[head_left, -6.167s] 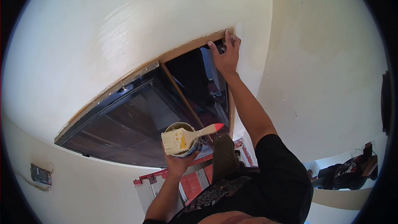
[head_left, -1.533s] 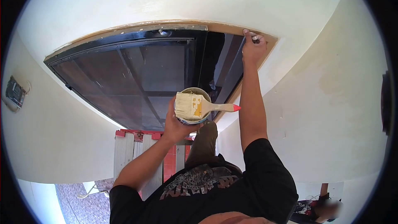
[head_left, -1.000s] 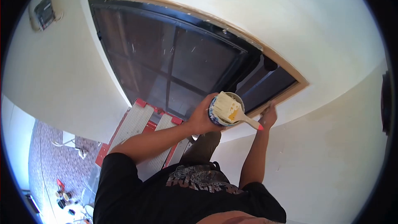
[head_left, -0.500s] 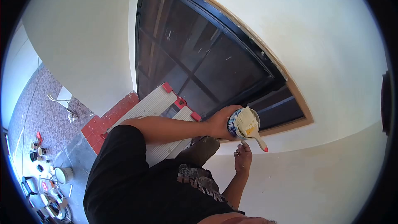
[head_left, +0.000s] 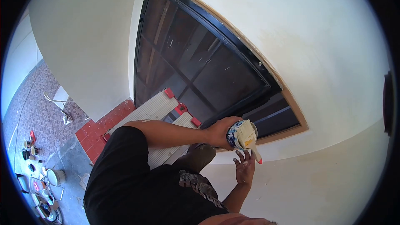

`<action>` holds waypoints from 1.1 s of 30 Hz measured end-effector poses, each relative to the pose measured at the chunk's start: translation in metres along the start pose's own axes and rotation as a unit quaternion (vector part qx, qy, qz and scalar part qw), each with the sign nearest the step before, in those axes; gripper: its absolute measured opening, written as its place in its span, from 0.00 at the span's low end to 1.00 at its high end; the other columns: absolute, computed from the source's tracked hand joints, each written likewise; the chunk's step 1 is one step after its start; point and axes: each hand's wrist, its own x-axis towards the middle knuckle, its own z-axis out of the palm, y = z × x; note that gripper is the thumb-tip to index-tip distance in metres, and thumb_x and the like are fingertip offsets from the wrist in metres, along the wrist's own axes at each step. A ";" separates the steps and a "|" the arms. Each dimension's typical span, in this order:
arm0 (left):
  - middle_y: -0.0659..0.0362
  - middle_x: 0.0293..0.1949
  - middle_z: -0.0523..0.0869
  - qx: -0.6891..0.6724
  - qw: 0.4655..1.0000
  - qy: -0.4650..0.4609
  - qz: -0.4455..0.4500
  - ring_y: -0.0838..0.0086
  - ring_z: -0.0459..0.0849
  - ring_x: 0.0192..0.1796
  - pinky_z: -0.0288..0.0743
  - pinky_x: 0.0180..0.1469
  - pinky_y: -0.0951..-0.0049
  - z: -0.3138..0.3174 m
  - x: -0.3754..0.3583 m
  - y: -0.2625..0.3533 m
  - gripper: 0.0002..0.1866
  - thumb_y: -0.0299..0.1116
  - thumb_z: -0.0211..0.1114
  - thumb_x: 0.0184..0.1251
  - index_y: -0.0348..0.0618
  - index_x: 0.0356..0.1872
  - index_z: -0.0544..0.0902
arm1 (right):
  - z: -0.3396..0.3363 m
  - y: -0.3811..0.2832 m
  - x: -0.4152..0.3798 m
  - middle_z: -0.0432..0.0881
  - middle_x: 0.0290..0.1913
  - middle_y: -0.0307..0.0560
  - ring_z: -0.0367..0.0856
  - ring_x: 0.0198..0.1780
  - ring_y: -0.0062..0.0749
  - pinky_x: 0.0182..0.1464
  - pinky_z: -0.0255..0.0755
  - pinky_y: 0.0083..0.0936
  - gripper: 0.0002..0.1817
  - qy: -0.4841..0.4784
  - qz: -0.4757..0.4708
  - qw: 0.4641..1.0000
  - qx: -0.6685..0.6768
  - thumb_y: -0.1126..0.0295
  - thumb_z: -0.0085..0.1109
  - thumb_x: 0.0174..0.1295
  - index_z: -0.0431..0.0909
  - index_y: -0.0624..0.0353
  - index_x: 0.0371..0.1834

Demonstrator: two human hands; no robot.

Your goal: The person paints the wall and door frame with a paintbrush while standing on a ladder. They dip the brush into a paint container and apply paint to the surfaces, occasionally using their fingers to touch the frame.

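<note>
Left hand (head_left: 221, 132): clamped around the side of the can (head_left: 235, 136), with fingers wrapped behind.
Can: held in the left grip, tipped slightly, patterned blue and white on the outside.
Brush (head_left: 249, 139): laid across the mouth of the can, with cream-coated bristles (head_left: 246, 129) uppermost and handle (head_left: 258, 156) jutting past the rim, red at the tip.
Right hand (head_left: 244, 170): open, fingers apart, just below the can and beside the handle; touching or not, cannot tell.
Wooden frame (head_left: 294, 108): running along the glazed panel (head_left: 196, 54), cornering to the right of the can.
Ladder (head_left: 143, 109): beneath the left forearm (head_left: 175, 135), with red brackets near the dark panel edge.
Open room: along the bare wall (head_left: 308, 175), to the right of the right hand.
Floor (head_left: 79, 158): well below, with buckets (head_left: 55, 177) at far left.
</note>
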 end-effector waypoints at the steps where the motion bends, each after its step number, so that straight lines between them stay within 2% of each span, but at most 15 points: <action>1: 0.51 0.65 0.79 0.000 1.000 -0.002 0.000 0.50 0.77 0.69 0.72 0.73 0.54 0.000 -0.001 0.001 0.59 0.35 0.91 0.32 0.48 0.74 0.69 | 0.004 0.000 -0.002 0.70 0.72 0.46 0.75 0.67 0.40 0.59 0.76 0.38 0.67 0.002 -0.001 1.000 0.001 0.38 0.83 0.49 0.48 0.49 0.87; 3: 0.51 0.62 0.79 0.031 0.999 -0.006 0.016 0.54 0.79 0.66 0.72 0.72 0.58 -0.001 -0.003 0.008 0.57 0.37 0.92 0.33 0.44 0.72 0.71 | 0.015 -0.007 -0.005 0.69 0.72 0.44 0.71 0.70 0.40 0.62 0.73 0.40 0.64 0.013 -0.057 0.998 0.019 0.29 0.70 0.59 0.42 0.43 0.89; 4: 0.51 0.62 0.79 0.031 0.999 -0.012 0.017 0.54 0.79 0.66 0.72 0.72 0.58 0.000 -0.004 0.012 0.57 0.37 0.92 0.33 0.44 0.72 0.71 | 0.019 -0.013 -0.007 0.69 0.72 0.44 0.71 0.70 0.40 0.62 0.73 0.40 0.64 0.019 -0.059 0.998 0.021 0.29 0.70 0.59 0.42 0.43 0.89; 6: 0.51 0.62 0.80 0.050 0.999 -0.010 0.007 0.53 0.79 0.66 0.71 0.71 0.57 0.001 -0.006 0.016 0.57 0.37 0.91 0.32 0.45 0.71 0.71 | 0.026 -0.018 -0.010 0.69 0.71 0.44 0.69 0.71 0.40 0.64 0.69 0.38 0.56 0.062 -0.070 0.995 0.047 0.28 0.54 0.69 0.37 0.39 0.90; 7: 0.51 0.62 0.80 0.051 0.999 -0.016 0.007 0.53 0.79 0.66 0.71 0.71 0.57 0.002 -0.007 0.017 0.57 0.37 0.91 0.32 0.45 0.71 0.71 | 0.024 -0.016 -0.013 0.69 0.71 0.44 0.69 0.71 0.40 0.64 0.69 0.38 0.56 0.066 -0.070 0.994 0.051 0.28 0.54 0.69 0.37 0.39 0.90; 10: 0.51 0.62 0.80 0.063 0.998 -0.019 0.023 0.53 0.79 0.66 0.71 0.71 0.57 0.000 -0.004 0.010 0.56 0.36 0.91 0.31 0.46 0.71 0.72 | 0.013 -0.009 -0.008 0.76 0.59 0.40 0.73 0.58 0.24 0.55 0.68 0.29 0.44 0.111 -0.074 0.989 0.069 0.31 0.42 0.78 0.48 0.41 0.90; 11: 0.52 0.62 0.79 0.065 0.997 -0.021 0.023 0.52 0.78 0.66 0.71 0.71 0.54 0.001 -0.004 0.009 0.57 0.35 0.90 0.30 0.48 0.72 0.71 | 0.018 -0.008 -0.009 0.79 0.49 0.39 0.74 0.47 0.20 0.49 0.66 0.25 0.41 0.132 -0.099 0.979 0.116 0.35 0.45 0.79 0.59 0.50 0.85; 13: 0.53 0.63 0.78 0.071 0.997 -0.023 0.021 0.50 0.76 0.67 0.71 0.72 0.52 0.002 -0.005 0.006 0.58 0.34 0.90 0.30 0.51 0.73 0.70 | 0.014 -0.002 -0.010 0.80 0.47 0.39 0.75 0.45 0.22 0.47 0.67 0.25 0.38 0.140 -0.111 0.972 0.151 0.38 0.48 0.79 0.63 0.54 0.80; 15: 0.51 0.62 0.80 0.111 0.992 -0.013 0.055 0.54 0.79 0.66 0.71 0.71 0.57 0.002 -0.005 0.004 0.56 0.37 0.91 0.31 0.46 0.71 0.72 | 0.013 0.002 -0.009 0.80 0.46 0.38 0.76 0.42 0.24 0.45 0.67 0.25 0.35 0.150 -0.123 0.963 0.186 0.41 0.51 0.80 0.68 0.59 0.75; 17: 0.51 0.62 0.80 0.096 0.994 -0.023 0.041 0.54 0.79 0.66 0.70 0.71 0.57 0.001 -0.005 0.004 0.57 0.38 0.91 0.31 0.45 0.71 0.72 | 0.014 0.005 -0.009 0.83 0.44 0.42 0.78 0.41 0.26 0.45 0.69 0.25 0.24 0.163 -0.126 0.953 0.224 0.51 0.52 0.81 0.74 0.60 0.64; 22: 0.51 0.63 0.79 0.075 0.996 -0.043 0.018 0.54 0.79 0.66 0.70 0.72 0.57 0.002 -0.005 0.003 0.57 0.39 0.92 0.32 0.45 0.72 0.71 | 0.015 0.006 -0.011 0.86 0.48 0.45 0.83 0.46 0.29 0.50 0.75 0.27 0.19 0.142 -0.141 0.932 0.303 0.58 0.52 0.81 0.75 0.59 0.63; 25: 0.51 0.63 0.78 0.061 0.996 -0.057 -0.004 0.50 0.76 0.69 0.71 0.73 0.54 -0.001 -0.005 0.007 0.60 0.34 0.90 0.28 0.47 0.74 0.69 | 0.020 0.001 -0.015 0.86 0.48 0.46 0.85 0.46 0.30 0.51 0.77 0.27 0.18 0.126 -0.151 0.918 0.344 0.59 0.55 0.80 0.75 0.59 0.63; 28: 0.52 0.64 0.78 0.052 0.996 -0.073 0.006 0.56 0.78 0.68 0.70 0.74 0.60 -0.001 -0.005 0.003 0.59 0.35 0.92 0.32 0.44 0.74 0.68 | 0.018 0.004 -0.019 0.87 0.47 0.45 0.87 0.45 0.29 0.49 0.79 0.26 0.16 0.113 -0.159 0.907 0.372 0.62 0.59 0.77 0.76 0.58 0.60; 29: 0.52 0.65 0.77 0.047 0.996 -0.075 -0.019 0.58 0.77 0.70 0.70 0.75 0.60 -0.001 -0.004 0.006 0.61 0.34 0.93 0.33 0.43 0.75 0.66 | 0.018 0.006 -0.021 0.87 0.45 0.44 0.87 0.44 0.29 0.47 0.79 0.26 0.15 0.081 -0.165 0.911 0.368 0.63 0.62 0.76 0.76 0.57 0.58; 33: 0.52 0.69 0.77 0.038 0.992 -0.096 -0.075 0.62 0.76 0.73 0.69 0.77 0.61 -0.004 -0.003 0.017 0.63 0.30 0.93 0.35 0.43 0.77 0.62 | 0.022 0.013 -0.022 0.89 0.45 0.45 0.90 0.45 0.30 0.47 0.85 0.27 0.11 0.096 -0.166 0.887 0.420 0.69 0.62 0.75 0.77 0.55 0.57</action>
